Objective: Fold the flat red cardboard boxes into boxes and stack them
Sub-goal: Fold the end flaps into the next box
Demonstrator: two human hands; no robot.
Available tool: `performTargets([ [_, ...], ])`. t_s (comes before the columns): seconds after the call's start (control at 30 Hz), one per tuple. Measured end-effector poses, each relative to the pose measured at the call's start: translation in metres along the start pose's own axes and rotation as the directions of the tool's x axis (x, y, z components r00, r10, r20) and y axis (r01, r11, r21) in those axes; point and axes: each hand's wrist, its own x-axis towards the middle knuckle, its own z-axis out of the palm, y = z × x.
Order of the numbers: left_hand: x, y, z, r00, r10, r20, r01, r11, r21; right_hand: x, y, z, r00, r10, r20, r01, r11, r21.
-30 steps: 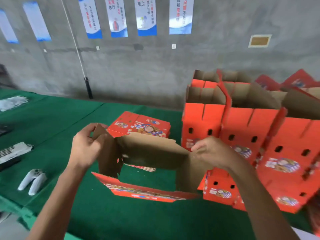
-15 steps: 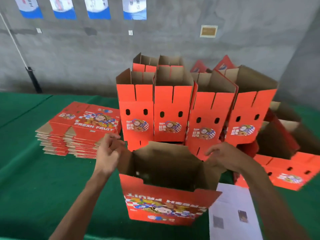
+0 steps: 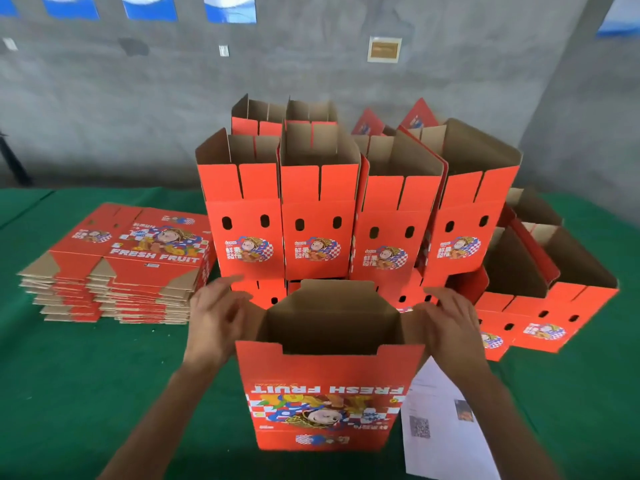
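An opened red cardboard box stands upright on the green cloth-covered table, nearest the person, with the left hand at its left side and the right hand at its right. A white printed paper sheet lies just right of it. Behind stand upright folded red cardboard boxes in rows; left of those, a stack of flat red cardboard blanks; right, folded red boxes lying on their sides.

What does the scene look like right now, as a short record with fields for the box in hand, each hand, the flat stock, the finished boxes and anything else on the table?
Box in hand: open red box, upright, print upside down
Left hand: left hand at box's left side, fingers straight
Right hand: right hand on box's right flap
Flat stock: stack of flat boxes, left
Finished boxes: folded boxes stacked behind
Other: paper sheet on green table
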Motion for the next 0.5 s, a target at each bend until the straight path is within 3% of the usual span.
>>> performTargets([
  [0.07,-0.004,0.000,-0.007,0.992,0.113,0.060,-0.107,0.990,-0.094,0.005,-0.003,-0.002,0.981,-0.174,0.084,0.179,0.982,-0.055],
  [0.1,-0.006,-0.004,-0.010,0.985,0.132,0.108,-0.115,0.982,-0.150,0.009,-0.003,-0.005,0.968,-0.170,0.187,0.184,0.981,-0.057],
  [0.17,-0.013,-0.013,-0.016,0.964,0.123,0.237,-0.061,0.966,-0.251,0.017,-0.001,-0.010,0.911,-0.110,0.397,0.158,0.983,-0.090],
  [0.23,-0.021,-0.024,-0.024,0.921,0.078,0.381,0.065,0.935,-0.350,0.023,-0.002,-0.010,0.848,-0.103,0.520,0.186,0.976,-0.110],
  [0.33,-0.030,-0.034,-0.035,0.861,0.036,0.507,0.178,0.913,-0.367,0.034,-0.011,-0.002,0.824,-0.126,0.553,0.238,0.962,-0.136],
  [0.43,-0.032,-0.029,-0.038,0.847,0.027,0.532,0.113,0.967,-0.229,0.041,-0.013,-0.001,0.834,0.015,0.551,0.028,0.997,-0.070],
  [0.5,-0.033,-0.014,-0.033,0.870,-0.038,0.492,0.071,0.996,-0.049,0.042,-0.010,0.003,0.868,-0.011,0.496,-0.023,0.998,0.063],
])
